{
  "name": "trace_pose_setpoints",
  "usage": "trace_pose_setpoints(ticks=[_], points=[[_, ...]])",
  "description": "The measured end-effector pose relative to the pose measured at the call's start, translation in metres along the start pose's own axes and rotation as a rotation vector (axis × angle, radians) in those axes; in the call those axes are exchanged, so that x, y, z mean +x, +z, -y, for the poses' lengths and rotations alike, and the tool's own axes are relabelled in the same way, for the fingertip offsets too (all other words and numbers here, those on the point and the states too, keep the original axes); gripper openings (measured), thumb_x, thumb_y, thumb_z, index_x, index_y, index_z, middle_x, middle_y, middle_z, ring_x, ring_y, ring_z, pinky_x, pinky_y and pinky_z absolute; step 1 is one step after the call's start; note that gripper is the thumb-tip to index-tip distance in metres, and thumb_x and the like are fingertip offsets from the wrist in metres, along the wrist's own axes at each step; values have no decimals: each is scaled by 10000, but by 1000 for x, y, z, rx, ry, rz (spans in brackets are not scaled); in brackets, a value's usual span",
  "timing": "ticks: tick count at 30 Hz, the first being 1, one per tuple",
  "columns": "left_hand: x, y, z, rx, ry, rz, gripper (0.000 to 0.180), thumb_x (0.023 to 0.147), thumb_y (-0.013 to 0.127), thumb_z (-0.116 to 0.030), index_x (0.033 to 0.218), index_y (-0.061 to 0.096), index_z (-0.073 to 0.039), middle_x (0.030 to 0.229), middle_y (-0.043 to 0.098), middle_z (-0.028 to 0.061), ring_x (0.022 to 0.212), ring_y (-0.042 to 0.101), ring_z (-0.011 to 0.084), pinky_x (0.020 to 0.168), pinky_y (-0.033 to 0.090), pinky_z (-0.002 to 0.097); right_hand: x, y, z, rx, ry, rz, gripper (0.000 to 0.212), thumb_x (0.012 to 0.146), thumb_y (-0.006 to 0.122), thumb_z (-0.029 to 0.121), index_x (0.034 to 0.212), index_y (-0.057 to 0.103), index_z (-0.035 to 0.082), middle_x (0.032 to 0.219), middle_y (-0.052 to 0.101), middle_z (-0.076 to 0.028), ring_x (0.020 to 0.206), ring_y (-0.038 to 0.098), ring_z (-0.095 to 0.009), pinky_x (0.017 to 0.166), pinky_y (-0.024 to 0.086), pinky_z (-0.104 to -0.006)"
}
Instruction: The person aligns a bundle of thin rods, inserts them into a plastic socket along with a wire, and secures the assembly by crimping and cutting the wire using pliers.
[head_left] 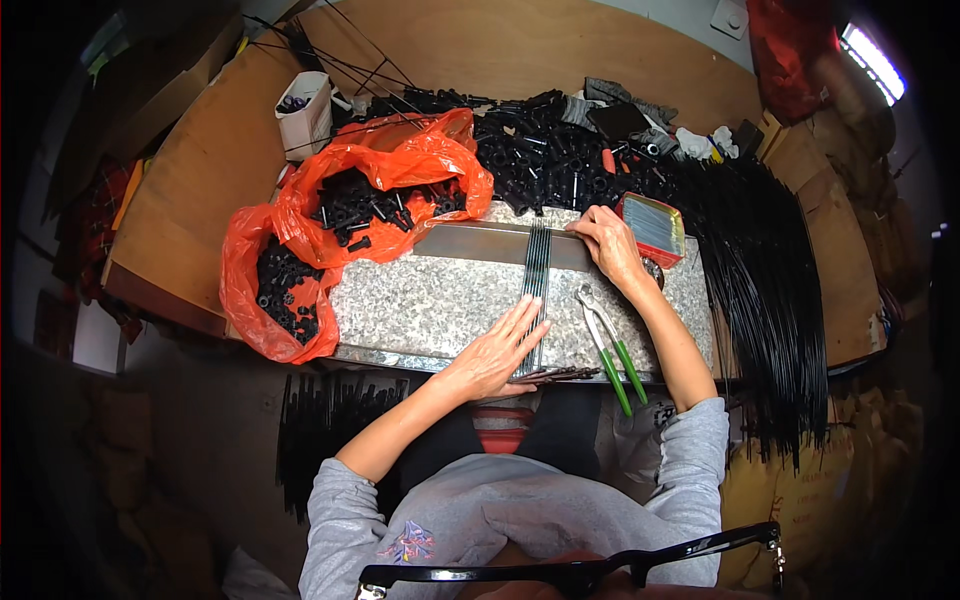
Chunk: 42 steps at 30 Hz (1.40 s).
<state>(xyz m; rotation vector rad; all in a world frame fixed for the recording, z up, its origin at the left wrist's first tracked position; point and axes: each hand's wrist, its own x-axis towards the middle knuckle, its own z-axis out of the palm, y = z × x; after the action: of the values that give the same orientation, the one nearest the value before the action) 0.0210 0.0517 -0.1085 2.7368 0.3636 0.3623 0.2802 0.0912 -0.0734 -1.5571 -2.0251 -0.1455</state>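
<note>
A row of thin dark rods [537,255] lies side by side across a long flat metal bar [470,243] on the speckled stone top. My left hand [490,355] rests flat over the near part of the rods, its fingers stretched out. Beyond it, my right hand [612,248] is closed, with thumb and fingertips pinched at the bar's far right side; what they hold is too small to make out. Between my forearms lie pincers with green handles [630,368], jaws pointing away from me. A red tin [640,245] stands beside my right hand.
Orange plastic bags [245,245] of black parts stand at the left, near a white bin [305,120]. Behind the stone top [420,310] spreads a heap of black parts [540,150]. Long black rods [765,290] hang over the right edge.
</note>
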Motion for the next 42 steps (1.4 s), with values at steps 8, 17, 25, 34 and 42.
trace_pose_setpoints(ticks=[8, 17, 25, 34, 42], points=[[0, -1, 1, -7, 11, -11, 909, 671, 688, -445, 1347, 255, -18, 1391, 171, 259, 1312, 149, 395, 1066, 217, 404, -1, 0, 8, 23, -18, 32, 162, 703, 593, 3, 844, 643, 64, 742, 517, -92, 765, 538, -261, 685, 452, -360], [3, -4, -3, 13, 13, 14, 852, 665, 674, -480, 1306, 337, -32, 1381, 162, 288, 1307, 150, 408, 1071, 203, 401, 0, 9, 4, 88, -11, 0, 159, 706, 584, -10, 850, 633, 37, 773, 531, -99, 772, 536, -271, 698, 447, -373], [2, 2, -1, 26, -6, -8, 876, 678, 672, -457, 1344, 274, -51, 1383, 151, 291, 1309, 152, 402, 1072, 200, 392, 8, -2, 11, 11, -44, 145, 242, 677, 535, -57, 896, 612, 10, 809, 524, -106, 823, 511, -277, 739, 435, -365], [4, 2, 1, 3, -2, 15, 904, 637, 708, -420, 1351, 273, -73, 1402, 148, 255, 1309, 154, 400, 1073, 197, 408, 1, 4, 7, 24, -101, 86, 276, 675, 509, -79, 922, 594, 13, 822, 526, -108, 824, 512, -285, 734, 435, -364], [4, 2, 1, 6, 10, -1, 893, 639, 707, -426, 1348, 284, -83, 1399, 157, 255, 1306, 162, 401, 1068, 214, 411, 7, 0, 14, 31, -60, 101, 214, 713, 506, -29, 908, 581, 15, 821, 546, -134, 821, 526, -304, 731, 443, -378]])
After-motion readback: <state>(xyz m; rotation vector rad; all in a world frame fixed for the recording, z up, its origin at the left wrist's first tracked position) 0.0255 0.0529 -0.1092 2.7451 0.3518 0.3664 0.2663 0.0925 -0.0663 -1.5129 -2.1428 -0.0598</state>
